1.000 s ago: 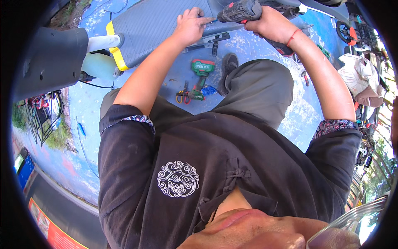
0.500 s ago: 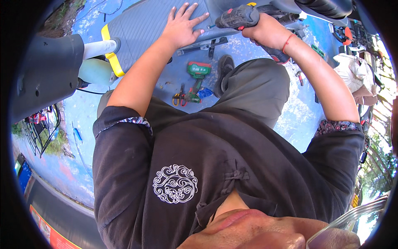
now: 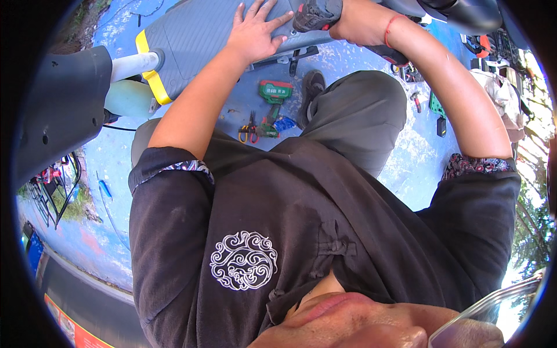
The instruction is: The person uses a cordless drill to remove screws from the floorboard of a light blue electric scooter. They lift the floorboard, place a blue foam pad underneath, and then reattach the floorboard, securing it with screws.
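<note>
My left hand (image 3: 255, 37) lies with fingers spread on a grey ribbed floorboard (image 3: 191, 40), which looks like part of a scooter. Just right of it, my right hand (image 3: 362, 23) is wrapped round the handle of a black and red cordless drill (image 3: 318, 14). The drill's head is over the right part of the board; its tip is hidden, so I cannot tell whether it touches. A bright yellow strip (image 3: 155, 84) crosses the board's left end, beside a pale post (image 3: 134, 66).
On the blue floor between my legs lie a green and red power tool (image 3: 275, 93), pliers with coloured handles (image 3: 248, 132) and a blue packet (image 3: 284, 123). A dark panel (image 3: 64, 104) stands at the left. A red-handled tool (image 3: 416, 102) and a green case (image 3: 436, 105) lie at the right.
My right hand and the drill have shifted up and left, and the drill now points differently over the board. My left hand stays flat in nearly the same place.
</note>
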Demonstrator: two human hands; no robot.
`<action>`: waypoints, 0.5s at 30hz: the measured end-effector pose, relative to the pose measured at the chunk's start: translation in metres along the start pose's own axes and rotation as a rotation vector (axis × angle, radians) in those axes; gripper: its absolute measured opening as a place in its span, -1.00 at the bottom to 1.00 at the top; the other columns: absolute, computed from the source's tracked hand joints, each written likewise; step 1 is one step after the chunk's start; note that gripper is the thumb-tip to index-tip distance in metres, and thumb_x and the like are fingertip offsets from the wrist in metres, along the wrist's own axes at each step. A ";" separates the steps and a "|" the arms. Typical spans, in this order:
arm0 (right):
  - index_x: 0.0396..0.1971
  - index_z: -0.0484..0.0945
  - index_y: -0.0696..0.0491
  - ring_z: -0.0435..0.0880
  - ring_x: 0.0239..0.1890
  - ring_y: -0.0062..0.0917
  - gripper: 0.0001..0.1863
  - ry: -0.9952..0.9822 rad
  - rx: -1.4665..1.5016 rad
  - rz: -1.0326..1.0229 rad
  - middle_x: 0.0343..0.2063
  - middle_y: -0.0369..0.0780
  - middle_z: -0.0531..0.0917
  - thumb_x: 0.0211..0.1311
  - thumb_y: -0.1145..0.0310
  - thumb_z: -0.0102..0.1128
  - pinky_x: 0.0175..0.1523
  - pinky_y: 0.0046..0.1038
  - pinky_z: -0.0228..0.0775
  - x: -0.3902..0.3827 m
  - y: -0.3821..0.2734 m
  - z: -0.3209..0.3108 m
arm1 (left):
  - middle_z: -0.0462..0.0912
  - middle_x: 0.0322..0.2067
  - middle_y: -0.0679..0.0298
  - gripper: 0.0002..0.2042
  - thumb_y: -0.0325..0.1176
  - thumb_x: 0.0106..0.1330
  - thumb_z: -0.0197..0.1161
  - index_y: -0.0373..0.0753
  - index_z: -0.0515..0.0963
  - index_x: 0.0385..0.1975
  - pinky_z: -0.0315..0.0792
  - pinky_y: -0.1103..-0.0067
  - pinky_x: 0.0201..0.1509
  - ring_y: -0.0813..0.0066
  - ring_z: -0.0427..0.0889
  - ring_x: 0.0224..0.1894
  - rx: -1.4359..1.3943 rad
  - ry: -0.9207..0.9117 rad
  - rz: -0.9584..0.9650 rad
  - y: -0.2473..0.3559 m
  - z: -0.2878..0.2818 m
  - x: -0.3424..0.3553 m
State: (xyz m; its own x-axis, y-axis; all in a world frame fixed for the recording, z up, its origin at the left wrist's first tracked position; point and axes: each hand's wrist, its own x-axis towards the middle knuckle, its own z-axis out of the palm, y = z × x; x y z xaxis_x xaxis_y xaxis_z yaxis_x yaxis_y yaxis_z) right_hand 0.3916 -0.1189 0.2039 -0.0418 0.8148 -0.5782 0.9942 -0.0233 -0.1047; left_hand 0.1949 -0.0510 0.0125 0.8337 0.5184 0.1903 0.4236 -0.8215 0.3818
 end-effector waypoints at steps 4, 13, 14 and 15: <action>-0.19 0.75 0.08 0.74 -0.06 -0.04 -0.65 -0.009 0.048 0.084 -0.18 0.08 0.74 0.18 0.16 0.22 0.07 -0.13 0.56 -0.010 -0.013 -0.006 | 0.19 0.48 -0.08 -0.35 -0.10 0.09 0.31 0.06 0.55 0.30 -0.08 -0.20 0.54 -0.16 0.07 0.54 -0.002 0.001 -0.007 0.001 0.001 0.001; -0.22 0.77 0.05 0.74 -0.09 -0.05 -0.66 -0.089 -0.127 0.043 -0.21 0.06 0.75 0.17 0.15 0.21 0.06 -0.13 0.57 0.008 -0.014 -0.005 | 0.21 0.47 -0.07 -0.42 -0.08 0.15 0.28 0.02 0.59 0.25 -0.08 -0.15 0.55 -0.12 0.08 0.55 0.023 -0.069 -0.044 0.001 -0.004 0.000; -0.22 0.77 0.05 0.74 -0.09 -0.05 -0.67 -0.094 -0.139 0.050 -0.21 0.06 0.75 0.17 0.16 0.21 0.06 -0.13 0.57 0.010 -0.013 -0.007 | 0.21 0.47 -0.07 -0.41 -0.07 0.17 0.28 0.02 0.58 0.27 -0.08 -0.15 0.55 -0.12 0.08 0.55 0.028 -0.087 -0.048 0.002 -0.008 0.002; -0.23 0.77 0.06 0.74 -0.09 -0.05 -0.66 -0.077 -0.118 0.031 -0.21 0.06 0.75 0.17 0.16 0.20 0.06 -0.13 0.57 0.011 -0.010 -0.005 | 0.21 0.47 -0.08 -0.41 -0.07 0.19 0.27 0.02 0.56 0.28 -0.08 -0.16 0.55 -0.12 0.08 0.55 0.033 -0.106 -0.052 0.004 -0.011 0.003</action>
State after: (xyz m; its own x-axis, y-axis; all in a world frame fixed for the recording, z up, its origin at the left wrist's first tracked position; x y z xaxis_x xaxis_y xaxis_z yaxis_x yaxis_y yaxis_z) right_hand 0.3819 -0.1068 0.2022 -0.0143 0.7678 -0.6405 0.9997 0.0245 0.0070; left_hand 0.1949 -0.0498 0.0244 0.8424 0.5339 0.0737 0.4771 -0.8023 0.3588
